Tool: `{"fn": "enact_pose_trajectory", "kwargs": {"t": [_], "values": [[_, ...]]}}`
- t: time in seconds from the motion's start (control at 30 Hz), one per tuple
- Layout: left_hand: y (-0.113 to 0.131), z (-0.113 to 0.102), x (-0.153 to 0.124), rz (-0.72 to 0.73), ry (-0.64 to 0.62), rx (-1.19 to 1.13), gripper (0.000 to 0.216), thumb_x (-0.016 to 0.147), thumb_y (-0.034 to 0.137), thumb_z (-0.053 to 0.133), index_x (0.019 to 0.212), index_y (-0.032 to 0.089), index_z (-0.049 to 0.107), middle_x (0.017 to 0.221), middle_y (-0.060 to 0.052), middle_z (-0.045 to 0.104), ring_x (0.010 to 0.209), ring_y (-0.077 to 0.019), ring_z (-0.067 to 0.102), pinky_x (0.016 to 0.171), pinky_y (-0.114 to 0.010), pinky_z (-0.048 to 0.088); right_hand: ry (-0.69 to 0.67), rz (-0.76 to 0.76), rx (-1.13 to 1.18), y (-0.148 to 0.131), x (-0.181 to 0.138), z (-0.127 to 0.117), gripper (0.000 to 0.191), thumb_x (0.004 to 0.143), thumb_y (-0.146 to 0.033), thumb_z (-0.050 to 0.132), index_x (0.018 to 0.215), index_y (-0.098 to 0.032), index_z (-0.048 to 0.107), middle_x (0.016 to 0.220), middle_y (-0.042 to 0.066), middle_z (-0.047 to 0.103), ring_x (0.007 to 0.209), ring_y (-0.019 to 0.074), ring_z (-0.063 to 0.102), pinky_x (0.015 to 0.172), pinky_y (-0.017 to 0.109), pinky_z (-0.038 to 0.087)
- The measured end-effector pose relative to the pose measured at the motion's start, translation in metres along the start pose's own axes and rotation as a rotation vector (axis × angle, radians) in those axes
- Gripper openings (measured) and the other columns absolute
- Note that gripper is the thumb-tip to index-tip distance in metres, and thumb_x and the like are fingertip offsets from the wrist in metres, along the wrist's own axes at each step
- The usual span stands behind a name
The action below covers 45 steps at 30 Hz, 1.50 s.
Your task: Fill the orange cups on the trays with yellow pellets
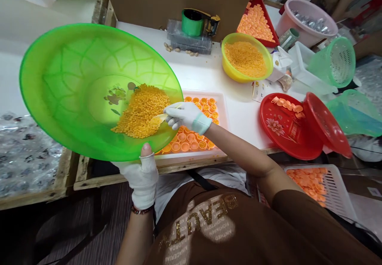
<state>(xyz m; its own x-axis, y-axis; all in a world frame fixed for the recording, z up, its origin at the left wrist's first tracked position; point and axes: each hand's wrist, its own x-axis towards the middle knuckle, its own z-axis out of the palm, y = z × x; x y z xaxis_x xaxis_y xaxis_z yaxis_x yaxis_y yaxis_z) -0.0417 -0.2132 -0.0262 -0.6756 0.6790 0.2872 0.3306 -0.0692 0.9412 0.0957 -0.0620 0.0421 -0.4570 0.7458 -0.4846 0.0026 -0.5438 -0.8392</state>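
Observation:
A large green basin [68, 66] is tilted in front of me, gripped at its near rim by my gloved left hand [143, 177]. The thumb lies over the rim; the other fingers are hidden beneath. Small yellow-orange pellets [143, 106] are heaped on the basin's right side. Between the gloved fingers of my right hand [186, 115] is a small pale scoop [158, 119], its bowl holding pellets at the edge of the heap. Partly under the basin, a white tray [221, 117] carries many small orange cups [191, 137], some with pellets inside.
A yellow bowl of pellets [247, 58] stands at the back right, near a red tray of orange pieces [273, 38]. Red plates [298, 137] lie to the right. A tape dispenser [192, 24] sits at the back. Bagged items [30, 157] are at left, a white basket [337, 185] lower right.

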Motion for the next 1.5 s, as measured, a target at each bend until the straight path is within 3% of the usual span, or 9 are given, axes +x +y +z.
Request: {"fn": "enact_pose_trajectory", "kwargs": {"t": [0.1,0.27,0.4,0.57,0.73,0.93,1.1,1.27,1.5], "values": [[-0.001,0.000,0.001,0.018,-0.006,-0.001,0.070,0.085,0.044,0.076,0.141,0.014,0.045,0.144,-0.023,0.061,0.132,-0.0316,0.063,0.118,-0.047,0.047,0.031,-0.070,-0.006,-0.001,-0.015,-0.032,0.012,0.101,-0.019,0.064,0.093,-0.012,0.069,0.071,0.001,0.071,0.056,0.0066,0.063,0.049,0.015,0.054],[-0.003,0.002,0.003,0.065,0.009,-0.015,0.073,0.083,0.041,0.078,0.141,0.012,0.044,0.146,-0.022,0.060,0.136,-0.0314,0.061,0.121,-0.048,0.045,0.240,-0.150,-0.185,0.000,-0.040,-0.074,0.010,0.096,-0.022,0.067,0.095,-0.013,0.070,0.073,0.001,0.070,0.057,0.0089,0.064,0.049,0.018,0.055],[-0.006,0.001,0.003,0.082,0.018,-0.011,0.074,0.084,0.040,0.079,0.142,0.008,0.045,0.148,-0.027,0.057,0.141,-0.0355,0.056,0.123,-0.053,0.042,0.312,-0.257,-0.474,0.012,-0.046,-0.085,0.012,0.095,-0.023,0.061,0.094,-0.016,0.071,0.076,0.001,0.069,0.060,0.0113,0.065,0.053,0.022,0.055],[-0.008,0.000,0.002,0.085,-0.005,-0.001,0.076,0.086,0.040,0.077,0.146,0.008,0.042,0.155,-0.027,0.051,0.148,-0.0328,0.052,0.125,-0.050,0.041,0.294,-0.541,-0.876,0.018,-0.052,-0.082,0.019,0.095,-0.022,0.056,0.087,-0.019,0.073,0.086,0.003,0.072,0.085,0.0168,0.068,0.082,0.030,0.055],[-0.002,0.001,0.002,0.075,-0.008,-0.034,0.075,0.084,0.038,0.078,0.144,0.010,0.043,0.153,-0.025,0.055,0.143,-0.0312,0.056,0.123,-0.046,0.043,0.387,-0.491,-0.704,-0.002,-0.051,-0.058,0.024,0.100,-0.032,0.054,0.097,-0.019,0.074,0.084,0.003,0.070,0.079,0.0162,0.066,0.069,0.026,0.053],[0.001,0.002,0.000,0.006,0.008,0.004,0.070,0.083,0.045,0.077,0.137,0.014,0.045,0.143,-0.025,0.061,0.126,-0.0297,0.066,0.116,-0.045,0.049,0.152,-0.311,-0.722,0.001,-0.004,-0.001,0.017,0.096,-0.019,0.057,0.086,-0.018,0.071,0.072,0.001,0.069,0.066,0.0145,0.069,0.059,0.023,0.054],[-0.001,0.000,0.000,-0.011,-0.017,0.070,0.070,0.084,0.051,0.074,0.136,0.015,0.043,0.144,-0.025,0.060,0.133,-0.0303,0.063,0.115,-0.046,0.050,-0.007,-0.022,-0.296,0.011,0.019,0.032,0.014,0.095,-0.009,0.057,0.086,-0.017,0.064,0.064,-0.001,0.068,0.055,0.0127,0.068,0.049,0.021,0.056],[0.002,0.000,0.001,-0.021,-0.021,0.054,0.070,0.084,0.051,0.073,0.136,0.016,0.043,0.143,-0.024,0.060,0.129,-0.0315,0.064,0.114,-0.047,0.051,-0.016,0.056,-0.047,0.001,0.008,0.020,0.016,0.101,-0.011,0.060,0.086,-0.015,0.063,0.063,-0.002,0.067,0.053,0.0080,0.062,0.049,0.016,0.055],[0.004,0.002,0.001,0.009,-0.008,0.025,0.069,0.083,0.049,0.075,0.136,0.016,0.043,0.141,-0.022,0.061,0.129,-0.0300,0.064,0.116,-0.046,0.049,-0.014,-0.024,-0.024,0.005,-0.033,-0.043,0.009,0.097,-0.023,0.071,0.097,-0.013,0.070,0.072,0.001,0.071,0.056,0.0076,0.062,0.045,0.015,0.052]]}}
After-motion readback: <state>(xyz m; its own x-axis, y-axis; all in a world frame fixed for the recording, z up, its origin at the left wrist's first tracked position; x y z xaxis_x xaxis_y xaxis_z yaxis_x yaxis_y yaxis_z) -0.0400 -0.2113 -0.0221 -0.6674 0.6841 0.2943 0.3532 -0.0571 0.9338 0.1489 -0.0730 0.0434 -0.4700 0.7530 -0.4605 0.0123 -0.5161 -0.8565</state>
